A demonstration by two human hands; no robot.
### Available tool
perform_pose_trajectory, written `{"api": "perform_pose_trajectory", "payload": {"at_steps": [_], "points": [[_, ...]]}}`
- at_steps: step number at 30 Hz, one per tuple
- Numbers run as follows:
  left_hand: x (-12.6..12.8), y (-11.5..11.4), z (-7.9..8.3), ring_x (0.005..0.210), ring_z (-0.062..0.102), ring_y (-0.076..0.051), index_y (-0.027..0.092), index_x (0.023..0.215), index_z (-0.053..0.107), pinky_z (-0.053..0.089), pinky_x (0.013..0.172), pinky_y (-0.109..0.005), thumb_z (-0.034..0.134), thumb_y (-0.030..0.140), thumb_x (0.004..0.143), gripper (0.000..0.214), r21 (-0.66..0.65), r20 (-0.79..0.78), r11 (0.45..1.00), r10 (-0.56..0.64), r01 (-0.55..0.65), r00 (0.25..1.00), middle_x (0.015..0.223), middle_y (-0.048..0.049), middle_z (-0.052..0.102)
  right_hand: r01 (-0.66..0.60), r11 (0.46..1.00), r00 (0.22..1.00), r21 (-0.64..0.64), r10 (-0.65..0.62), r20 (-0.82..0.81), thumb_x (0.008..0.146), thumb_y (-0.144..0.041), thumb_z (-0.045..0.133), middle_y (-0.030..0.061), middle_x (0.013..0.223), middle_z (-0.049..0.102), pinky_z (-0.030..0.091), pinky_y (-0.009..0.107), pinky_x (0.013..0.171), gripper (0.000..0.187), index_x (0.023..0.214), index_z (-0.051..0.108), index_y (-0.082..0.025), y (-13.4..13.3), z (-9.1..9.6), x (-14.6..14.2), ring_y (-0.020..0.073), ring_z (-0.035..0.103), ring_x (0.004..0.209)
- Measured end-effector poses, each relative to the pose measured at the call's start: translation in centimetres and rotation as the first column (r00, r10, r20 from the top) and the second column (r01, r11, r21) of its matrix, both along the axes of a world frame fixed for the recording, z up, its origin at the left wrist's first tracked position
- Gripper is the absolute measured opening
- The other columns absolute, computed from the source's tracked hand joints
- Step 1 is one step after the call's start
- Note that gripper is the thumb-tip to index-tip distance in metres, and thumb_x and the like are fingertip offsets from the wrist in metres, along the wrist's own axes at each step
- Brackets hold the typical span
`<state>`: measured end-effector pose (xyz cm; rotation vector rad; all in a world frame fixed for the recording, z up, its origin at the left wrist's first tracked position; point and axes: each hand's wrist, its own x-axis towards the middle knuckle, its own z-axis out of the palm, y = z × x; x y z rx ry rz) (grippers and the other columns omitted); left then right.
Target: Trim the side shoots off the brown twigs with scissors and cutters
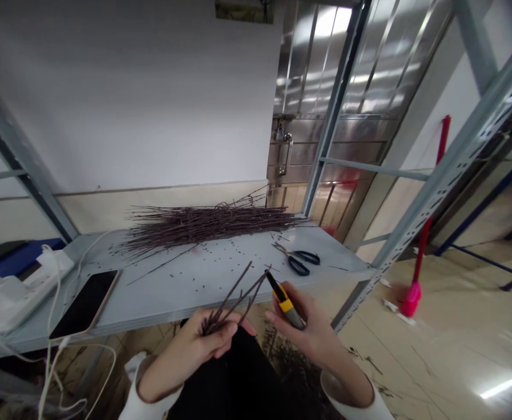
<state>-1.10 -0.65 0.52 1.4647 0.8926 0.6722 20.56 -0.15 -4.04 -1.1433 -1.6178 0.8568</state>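
Note:
My left hand (pixel 203 344) is closed around a small bunch of thin dark twigs (pixel 234 300) that fan up and to the right. My right hand (pixel 308 329) grips a utility knife (pixel 284 300) with a yellow and grey handle, its black tip touching the ends of the twigs. Both hands are held just in front of the near edge of a grey metal shelf (pixel 186 286). A large pile of the same dark twigs (pixel 207 224) lies along the back of the shelf.
Black-handled scissors (pixel 300 259) lie on the shelf's right part, with small twig bits scattered around. A phone (pixel 85 303) on a white cable and a white power strip (pixel 24 289) sit at the left. A red-handled tool (pixel 426 233) leans at the right, over tiled floor.

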Motion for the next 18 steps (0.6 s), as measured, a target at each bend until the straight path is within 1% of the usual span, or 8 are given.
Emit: {"api": "perform_pose_trajectory", "payload": {"at_steps": [3,6,8,11,13,15,17,18], "points": [[-0.2,-0.3,0.3,0.043,0.027,-0.008,0.013,0.092,0.07,0.016,0.045,-0.025,0.053,0.052,0.085,0.043,0.006,-0.034,1.0,-0.025,0.025,0.999,0.046,0.0073,0.038,0.079,0.989,0.979,0.124,-0.1,0.18,0.08,-0.037,0.062,-0.0034,0.062,0.05,0.04,0.024,0.054,0.018,0.085,0.055,-0.02,0.9,0.2,0.2,0.0136,0.049,0.056],[-0.1,-0.7,0.5,0.042,0.027,-0.008,0.014,0.09,0.069,0.017,0.045,-0.025,0.053,0.051,0.085,0.041,0.018,-0.056,1.0,0.023,-0.022,0.998,0.05,0.0037,0.05,0.144,0.96,0.928,0.241,-0.216,0.304,0.08,-0.03,0.058,-0.0017,0.066,0.054,0.039,0.024,0.053,0.013,0.088,0.053,-0.02,2.2,-0.5,0.5,0.0139,0.05,0.054],[0.1,-0.8,0.6,0.044,0.03,-0.008,0.015,0.087,0.068,0.021,0.046,-0.024,0.055,0.048,0.085,0.036,0.046,-0.056,0.996,0.08,-0.078,0.995,0.06,0.0005,0.059,0.183,0.927,0.881,0.327,-0.302,0.364,0.077,-0.025,0.055,0.002,0.074,0.059,0.041,0.026,0.057,0.014,0.09,0.053,-0.021,3.1,-1.3,0.8,0.0167,0.054,0.06],[0.3,-0.6,0.0,0.053,0.042,-0.012,0.017,0.076,0.066,0.029,0.052,-0.024,0.055,0.046,0.085,0.032,0.103,-0.021,0.985,0.139,-0.136,0.99,0.065,-0.0011,0.06,0.206,0.893,0.849,0.399,-0.366,0.381,0.072,-0.02,0.053,0.0044,0.078,0.059,0.042,0.028,0.062,0.018,0.089,0.053,-0.021,4.1,-2.1,1.2,0.0198,0.056,0.068],[0.2,0.0,-0.8,0.062,0.048,-0.015,0.017,0.069,0.062,0.034,0.059,-0.025,0.054,0.046,0.085,0.034,0.157,-0.004,0.971,0.181,-0.178,0.984,0.062,-0.001,0.057,0.187,0.922,0.889,0.338,-0.305,0.341,0.073,-0.02,0.053,0.0024,0.073,0.056,0.04,0.027,0.058,0.015,0.087,0.052,-0.022,4.1,-2.2,1.3,0.0178,0.052,0.062],[-0.1,0.8,-1.6,0.066,0.049,-0.016,0.018,0.065,0.059,0.034,0.064,-0.026,0.053,0.045,0.086,0.035,0.213,-0.012,0.947,0.251,-0.242,0.968,0.063,-0.0008,0.055,0.116,0.973,0.959,0.2,-0.162,0.233,0.076,-0.024,0.055,0.0001,0.068,0.052,0.038,0.026,0.055,0.01,0.085,0.052,-0.022,3.5,-2.1,1.1,0.0155,0.049,0.058],[-0.4,1.6,-2.1,0.064,0.047,-0.015,0.018,0.063,0.056,0.034,0.063,-0.026,0.052,0.042,0.087,0.034,0.247,-0.026,0.924,0.307,-0.292,0.951,0.064,-0.0001,0.054,-0.015,0.999,0.998,0.042,0.013,0.058,0.078,-0.031,0.058,-0.0012,0.066,0.05,0.038,0.025,0.056,0.012,0.081,0.051,-0.021,2.3,-1.9,0.4,0.0141,0.047,0.059],[-0.5,1.8,-2.3,0.064,0.045,-0.015,0.018,0.063,0.056,0.033,0.062,-0.026,0.051,0.041,0.087,0.034,0.25,-0.031,0.922,0.311,-0.294,0.95,0.063,0.0003,0.053,-0.108,0.993,0.993,-0.04,0.106,-0.049,0.079,-0.036,0.06,-0.0019,0.065,0.048,0.038,0.025,0.055,0.018,0.079,0.05,-0.021,1.6,-1.9,-0.1,0.0131,0.046,0.059]]}}
